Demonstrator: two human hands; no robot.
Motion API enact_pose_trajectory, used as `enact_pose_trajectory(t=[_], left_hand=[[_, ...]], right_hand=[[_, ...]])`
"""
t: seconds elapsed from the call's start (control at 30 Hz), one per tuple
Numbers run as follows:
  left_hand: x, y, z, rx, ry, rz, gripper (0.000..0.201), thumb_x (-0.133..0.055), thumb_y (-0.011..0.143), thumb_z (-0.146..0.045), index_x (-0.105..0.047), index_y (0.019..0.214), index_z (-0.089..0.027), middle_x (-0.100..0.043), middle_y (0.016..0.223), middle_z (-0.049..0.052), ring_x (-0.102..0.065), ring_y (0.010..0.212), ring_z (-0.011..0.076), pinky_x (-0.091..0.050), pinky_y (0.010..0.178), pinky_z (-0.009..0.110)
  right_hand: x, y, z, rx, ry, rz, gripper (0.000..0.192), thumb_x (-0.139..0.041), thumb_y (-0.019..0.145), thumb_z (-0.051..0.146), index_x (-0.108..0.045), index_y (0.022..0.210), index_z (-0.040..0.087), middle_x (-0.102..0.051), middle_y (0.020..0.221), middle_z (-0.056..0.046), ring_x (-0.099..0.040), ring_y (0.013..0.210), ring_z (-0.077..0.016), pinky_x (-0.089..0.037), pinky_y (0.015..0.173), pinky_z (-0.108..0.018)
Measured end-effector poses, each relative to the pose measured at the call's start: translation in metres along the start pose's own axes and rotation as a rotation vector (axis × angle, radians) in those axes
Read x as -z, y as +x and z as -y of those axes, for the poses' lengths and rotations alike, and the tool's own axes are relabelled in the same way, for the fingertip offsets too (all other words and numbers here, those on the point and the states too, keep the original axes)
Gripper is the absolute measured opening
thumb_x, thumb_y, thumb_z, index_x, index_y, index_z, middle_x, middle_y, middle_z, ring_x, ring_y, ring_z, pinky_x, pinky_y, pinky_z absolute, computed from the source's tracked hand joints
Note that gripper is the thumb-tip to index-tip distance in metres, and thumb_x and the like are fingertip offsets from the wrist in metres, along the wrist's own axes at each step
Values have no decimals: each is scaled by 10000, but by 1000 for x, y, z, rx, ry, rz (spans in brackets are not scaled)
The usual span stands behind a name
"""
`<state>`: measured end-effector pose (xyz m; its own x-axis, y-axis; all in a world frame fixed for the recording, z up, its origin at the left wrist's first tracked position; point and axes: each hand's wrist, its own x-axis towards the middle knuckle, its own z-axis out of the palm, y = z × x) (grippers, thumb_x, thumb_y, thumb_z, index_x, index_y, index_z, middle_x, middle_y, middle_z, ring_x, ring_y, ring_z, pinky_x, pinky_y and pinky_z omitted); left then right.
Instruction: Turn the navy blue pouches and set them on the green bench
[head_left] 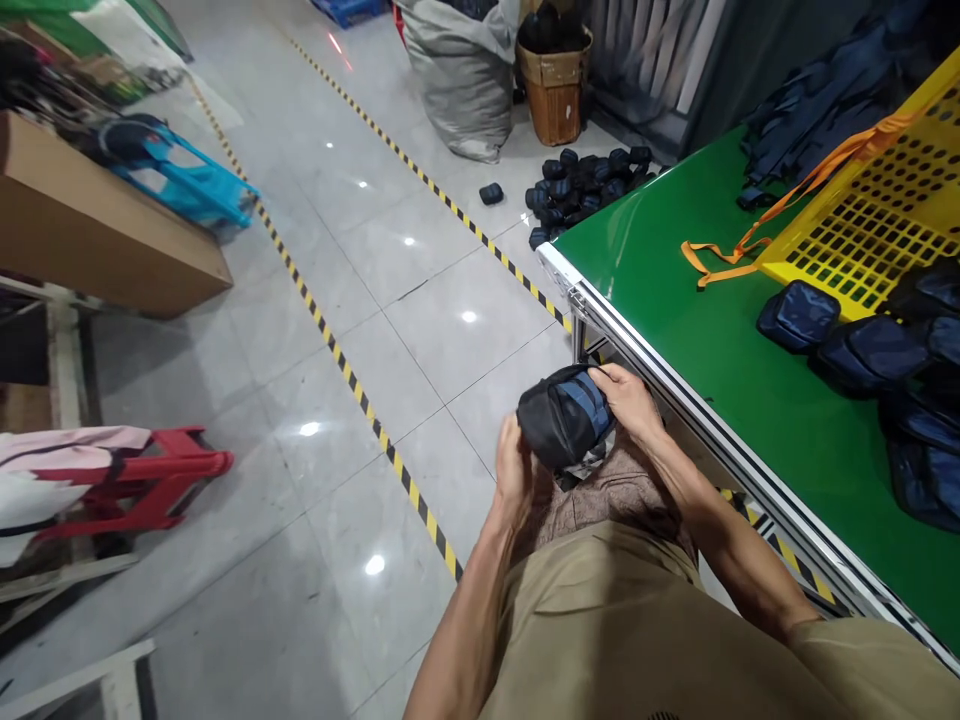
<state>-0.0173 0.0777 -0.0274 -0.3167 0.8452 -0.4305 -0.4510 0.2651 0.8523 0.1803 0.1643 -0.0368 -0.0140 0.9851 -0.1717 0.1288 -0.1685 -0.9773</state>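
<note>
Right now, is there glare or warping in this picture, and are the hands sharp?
Head view: bright lamp spots glare off the glossy floor tiles; the table edge and striped floor tape run slanted, a wide-lens look; both hands, left hand and right hand, and the pouch look reasonably sharp.

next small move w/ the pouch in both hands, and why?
Probably set the pouch on the green table beside the other pouches. It looks rolled up already, left hand under it and right hand over it, and similar ones lie by the yellow basket.
</note>
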Motion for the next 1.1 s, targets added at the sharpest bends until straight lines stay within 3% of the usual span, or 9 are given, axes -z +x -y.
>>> enact_pose_trajectory(t=[0.1,0.23,0.33,0.43,0.57,0.67,0.77,0.93,1.1], left_hand=[[-2,-7,-56,-278,87,56,519,-754,993,-681,-806,1223,-219,-791,1291,113,-723,1250,260,-582,1033,342],[-7,-34,-96,-311,489,268,399,-950,889,-457,-873,1229,-263,-828,1256,90,-739,1142,285,-554,1040,361],[-6,-51,-81,-325,594,293,256,-908,929,-360,-911,1177,-296,-858,1198,76,-737,1101,299,-531,1072,385],[1,-61,-46,-313,574,337,209,-856,975,-352,-925,1168,-311,-870,1218,79,-744,1160,309,-500,1138,399],[3,-70,-10,19,353,446,294,-894,949,-480,-924,1094,-225,-868,1146,118,-765,1081,300,-558,991,367],[-2,-78,-2,307,44,427,424,-987,838,-545,-881,1007,-170,-820,959,99,-731,885,239,-561,846,321],[-6,-85,-5,430,-157,321,452,-1045,765,-527,-786,873,-173,-710,833,26,-636,767,156,-521,754,257],[-6,-90,-2,391,-162,213,506,-1025,776,-559,-680,813,-192,-619,811,-16,-562,743,133,-502,719,242],[-9,-86,13,256,-66,11,533,-1003,738,-586,-635,800,-205,-566,779,-43,-493,717,121,-458,669,227]], right_hand=[[2,-10,40,152,-78,32,339,-776,988,545,-851,1141,253,-835,1099,-44,-713,935,-247,-552,858,-345],[6,-40,75,390,-254,122,209,-755,1076,483,-892,1107,327,-844,1128,-49,-753,1033,-282,-568,973,-402],[16,-58,80,455,-286,259,277,-730,1109,503,-907,1031,304,-834,1039,-63,-746,979,-269,-562,946,-397],[32,-68,72,317,-232,457,374,-748,1092,552,-879,901,258,-778,891,-42,-689,835,-225,-523,784,-341],[50,-76,57,62,-167,618,531,-749,1050,635,-799,734,212,-664,703,-2,-582,680,-178,-426,626,-302],[54,-85,47,78,-197,549,511,-715,1072,623,-830,780,219,-723,743,-16,-643,725,-201,-491,679,-319],[58,-100,35,247,-329,421,281,-716,1110,486,-892,1049,275,-847,1045,-52,-749,1011,-270,-571,971,-404],[65,-129,15,238,-408,318,264,-619,1151,366,-873,1199,314,-857,1218,-57,-786,1157,-297,-582,1102,-455],[65,-146,31,-84,-156,292,262,-728,1095,495,-882,1106,282,-865,1089,-53,-804,997,-272,-629,893,-378]])
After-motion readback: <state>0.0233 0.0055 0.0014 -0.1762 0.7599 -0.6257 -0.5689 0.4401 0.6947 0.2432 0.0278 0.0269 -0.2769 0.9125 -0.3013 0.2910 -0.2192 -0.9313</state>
